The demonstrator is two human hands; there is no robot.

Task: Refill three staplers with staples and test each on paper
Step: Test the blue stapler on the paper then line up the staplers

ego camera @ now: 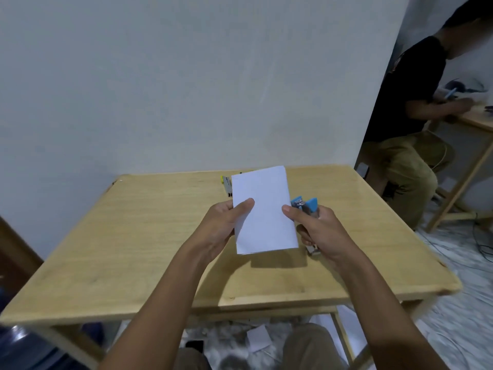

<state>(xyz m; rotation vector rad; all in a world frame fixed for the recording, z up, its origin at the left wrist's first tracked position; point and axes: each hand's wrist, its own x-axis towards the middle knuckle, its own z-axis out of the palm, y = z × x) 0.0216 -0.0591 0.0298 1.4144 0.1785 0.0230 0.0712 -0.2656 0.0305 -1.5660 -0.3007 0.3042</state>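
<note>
1. Head view: the left hand [221,222] is pinching the left edge of a smooth, folded white paper [264,209], held up above the pale wooden table [133,236].
2. The right hand [320,233] is thumbing the paper's right edge while gripping a blue plastic stapler [305,205], its metal mouth gaping.
3. A yellow-tipped metal stapler [226,185] is lying behind the paper.

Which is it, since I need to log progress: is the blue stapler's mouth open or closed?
Open: the blue stapler in the right hand shows its top raised off the metal magazine beside the paper.
</note>
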